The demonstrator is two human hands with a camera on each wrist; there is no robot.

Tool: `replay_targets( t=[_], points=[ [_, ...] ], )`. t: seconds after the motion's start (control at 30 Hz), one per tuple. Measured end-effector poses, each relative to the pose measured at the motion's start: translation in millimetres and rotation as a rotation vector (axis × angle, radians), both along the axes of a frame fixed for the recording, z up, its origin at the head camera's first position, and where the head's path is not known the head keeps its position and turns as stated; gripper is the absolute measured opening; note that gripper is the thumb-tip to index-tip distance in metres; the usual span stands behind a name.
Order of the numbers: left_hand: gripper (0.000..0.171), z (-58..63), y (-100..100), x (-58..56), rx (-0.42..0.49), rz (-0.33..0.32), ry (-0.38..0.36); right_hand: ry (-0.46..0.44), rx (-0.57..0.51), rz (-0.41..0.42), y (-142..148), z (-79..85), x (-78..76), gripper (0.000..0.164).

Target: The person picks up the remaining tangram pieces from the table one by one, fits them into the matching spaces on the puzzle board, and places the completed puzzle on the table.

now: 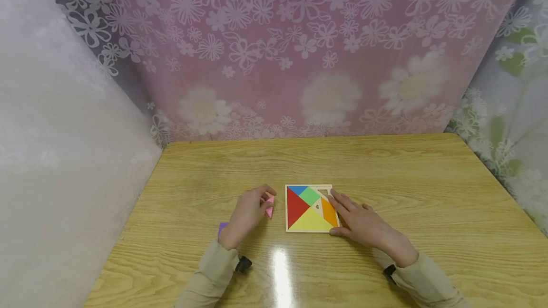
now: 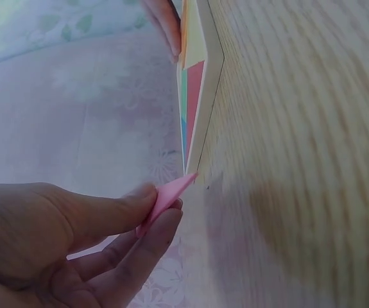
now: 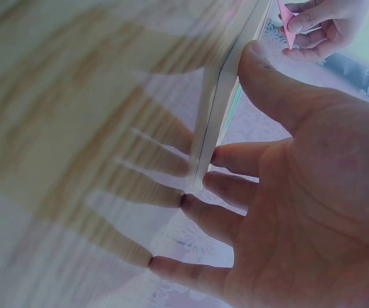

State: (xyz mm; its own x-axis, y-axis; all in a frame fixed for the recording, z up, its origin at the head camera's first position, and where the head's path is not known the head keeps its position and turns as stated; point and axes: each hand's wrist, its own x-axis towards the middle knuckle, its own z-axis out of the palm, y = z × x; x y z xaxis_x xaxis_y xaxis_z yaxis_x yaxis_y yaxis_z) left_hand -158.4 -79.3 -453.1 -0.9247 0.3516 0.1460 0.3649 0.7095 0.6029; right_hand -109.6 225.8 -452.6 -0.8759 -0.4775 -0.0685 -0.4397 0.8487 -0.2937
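Between thumb and fingers, my left hand (image 1: 248, 214) pinches a pink triangular tangram piece (image 2: 165, 200), held just left of the tangram board (image 1: 286, 217). The square wooden frame of that board holds a red triangle (image 1: 295, 207), a yellow triangle (image 1: 311, 221), a blue triangle (image 1: 296, 189), a green square (image 1: 309, 196) and an orange parallelogram (image 1: 328, 213). Two bare gaps show in it, at the top right corner and near the middle. My right hand (image 1: 361, 220) lies at the board's right edge, its fingers extended and touching the rim and the table.
A purple piece (image 1: 222, 226) lies on the wooden table (image 1: 205, 170), partly hidden by my left wrist. Behind the table hangs a pink flowered curtain (image 1: 265, 84). Pale cloth (image 1: 77, 156) stands along the left side, and flowered cloth (image 1: 505, 141) along the right.
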Motion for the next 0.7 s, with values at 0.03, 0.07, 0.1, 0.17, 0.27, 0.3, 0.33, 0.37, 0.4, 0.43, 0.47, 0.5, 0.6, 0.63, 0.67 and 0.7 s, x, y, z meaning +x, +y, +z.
replay_targets(
  t=[0.03,0.07,0.1,0.17,0.27,0.3,0.33,0.37,0.4,0.43,0.47,0.5,0.6,0.63,0.67,0.7],
  points=[
    [0.020,0.4,0,0.0,0.003,0.003,-0.003,-0.002,0.000,0.000,0,0.0,0.1,0.081],
    [0.020,1.0,1,0.1,0.005,0.004,-0.002,-0.003,0.000,0.000,0,0.0,0.2,0.081],
    [0.020,1.5,2,0.2,0.006,0.004,0.002,-0.005,-0.001,-0.001,0,0.0,0.3,0.081],
    [0.020,2.8,4,0.0,0.011,0.004,0.011,-0.007,-0.001,0.000,0,0.0,0.3,0.082],
    [0.019,5.4,9,-1.5,0.022,0.002,0.024,-0.008,0.002,0.001,0,-0.1,0.1,0.082],
    [0.019,6.3,11,-2.2,0.028,-0.001,0.030,-0.008,0.002,0.001,0,-0.2,-0.1,0.082],
    [0.019,7.7,14,-3.1,0.032,-0.005,0.038,-0.009,0.003,0.001,0,-0.2,-0.2,0.082],
    [0.019,8.9,17,-3.9,0.038,-0.010,0.044,-0.009,0.004,0.000,0,-0.3,-0.3,0.082],
    [0.019,10.1,19,-4.8,0.040,-0.014,0.049,-0.010,0.004,0.000,0,-0.5,-0.5,0.082],
    [0.019,11.3,22,-5.8,0.045,-0.018,0.052,-0.012,0.004,-0.001,0,-0.4,-0.5,0.082],
    [0.019,12.8,25,-6.4,0.049,-0.021,0.051,-0.012,0.005,-0.001,0,-0.6,-0.6,0.082],
    [0.019,13.8,28,-7.5,0.051,-0.024,0.053,-0.011,0.006,-0.002,0,-0.6,-0.6,0.082],
    [0.019,16.3,39,-10.9,0.060,-0.025,0.048,-0.010,0.012,-0.005,0,-0.5,-0.7,0.082],
    [0.019,16.9,43,-11.8,0.067,-0.026,0.046,-0.011,0.014,-0.006,-1,-0.4,-0.7,0.082],
    [0.018,17.3,47,-12.7,0.070,-0.029,0.045,-0.010,0.016,-0.007,-1,-0.3,-0.8,0.082],
    [0.018,17.9,50,-13.5,0.070,-0.033,0.047,-0.011,0.016,-0.008,-1,-0.1,-0.7,0.082]
  ],
)
